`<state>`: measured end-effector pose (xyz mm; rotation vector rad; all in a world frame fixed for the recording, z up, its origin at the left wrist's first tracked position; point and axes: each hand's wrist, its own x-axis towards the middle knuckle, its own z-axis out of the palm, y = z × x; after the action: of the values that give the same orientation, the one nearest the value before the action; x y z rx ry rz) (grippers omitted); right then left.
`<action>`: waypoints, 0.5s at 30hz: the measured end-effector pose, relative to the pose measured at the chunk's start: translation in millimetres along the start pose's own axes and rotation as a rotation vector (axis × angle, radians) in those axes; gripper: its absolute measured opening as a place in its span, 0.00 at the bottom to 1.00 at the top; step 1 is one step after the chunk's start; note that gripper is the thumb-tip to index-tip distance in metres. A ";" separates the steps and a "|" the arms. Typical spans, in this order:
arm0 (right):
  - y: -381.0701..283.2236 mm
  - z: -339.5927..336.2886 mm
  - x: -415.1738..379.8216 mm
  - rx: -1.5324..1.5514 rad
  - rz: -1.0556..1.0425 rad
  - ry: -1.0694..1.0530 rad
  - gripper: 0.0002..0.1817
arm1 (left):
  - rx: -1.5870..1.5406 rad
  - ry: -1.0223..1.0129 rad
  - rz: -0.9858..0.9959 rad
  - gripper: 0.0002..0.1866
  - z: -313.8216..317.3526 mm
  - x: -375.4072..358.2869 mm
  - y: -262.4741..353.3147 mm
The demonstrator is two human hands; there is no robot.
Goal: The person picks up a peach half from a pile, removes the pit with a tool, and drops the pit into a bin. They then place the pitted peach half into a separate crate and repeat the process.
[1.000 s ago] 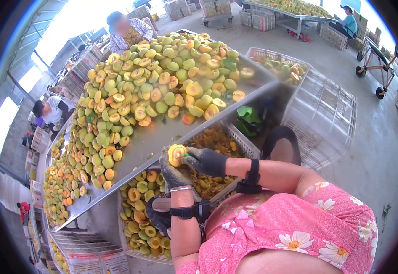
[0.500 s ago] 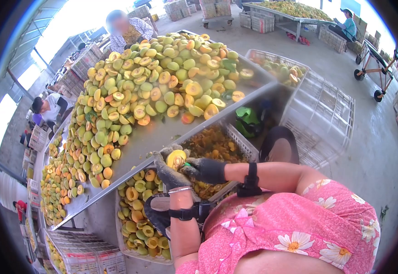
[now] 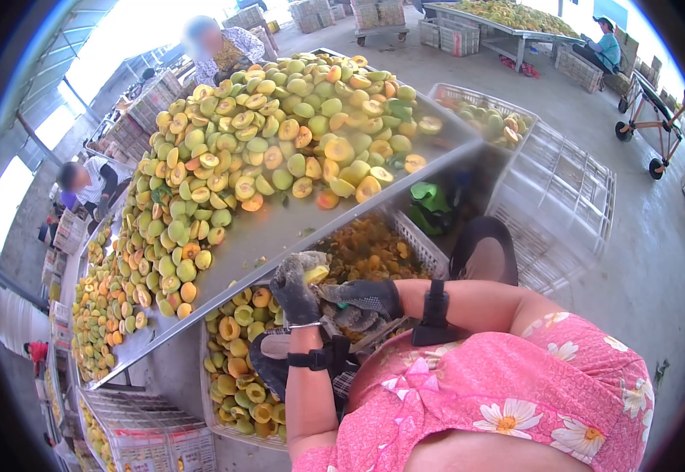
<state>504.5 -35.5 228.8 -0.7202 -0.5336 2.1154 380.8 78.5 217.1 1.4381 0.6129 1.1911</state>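
Note:
In the head view my left hand (image 3: 295, 289), in a dirty dark glove, is closed around a yellow peach half (image 3: 316, 274). Close by on the right, my right hand (image 3: 364, 297), gloved too, grips a small tool with a green handle (image 3: 342, 305); its working end is hidden. Both hands are over the near edge of a sloping metal table (image 3: 279, 228) heaped with halved peaches (image 3: 240, 149). Below them stand a crate of hollowed peach halves (image 3: 236, 370) and a crate of orange-brown scraps (image 3: 370, 248).
White plastic crates (image 3: 559, 185) stand at the right, one holding fruit. A green object (image 3: 430, 206) lies under the table edge. A person (image 3: 220, 51) works across the table, and another person (image 3: 91, 185) is at the left. A wheeled cart (image 3: 657, 126) stands far right.
The peach half has turned from cut face toward me to edge-on in my left hand. My right hand has dropped slightly lower and away from it, with the green handle. The view shifted slightly.

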 end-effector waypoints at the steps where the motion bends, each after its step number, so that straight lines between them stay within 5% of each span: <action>1: 0.1 -2.4 2.3 0.070 0.017 -0.079 0.18 | -0.052 -0.024 0.002 0.15 1.7 1.8 2.8; 5: 6.5 -21.7 17.5 0.255 0.059 -0.253 0.17 | -0.250 -0.099 -0.182 0.13 2.0 1.1 22.5; 8: 8.5 -17.3 13.7 0.072 0.022 0.027 0.16 | -0.081 -0.038 -0.118 0.13 7.6 -2.5 19.0; 11: 2.9 -7.1 6.9 -0.100 0.059 0.184 0.16 | 0.564 -0.317 0.249 0.13 0.0 2.9 21.7; 12: -0.1 -5.1 7.0 -0.136 0.082 0.186 0.15 | 0.427 -0.285 0.202 0.17 0.3 1.7 14.7; 15: 5.6 -27.4 18.7 0.002 0.048 -0.018 0.17 | -0.453 -0.039 -0.452 0.18 3.6 -2.8 11.0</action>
<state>509.8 -20.3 199.3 -0.7205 -0.5288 2.1683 380.4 71.8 226.9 0.8780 0.5593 0.8680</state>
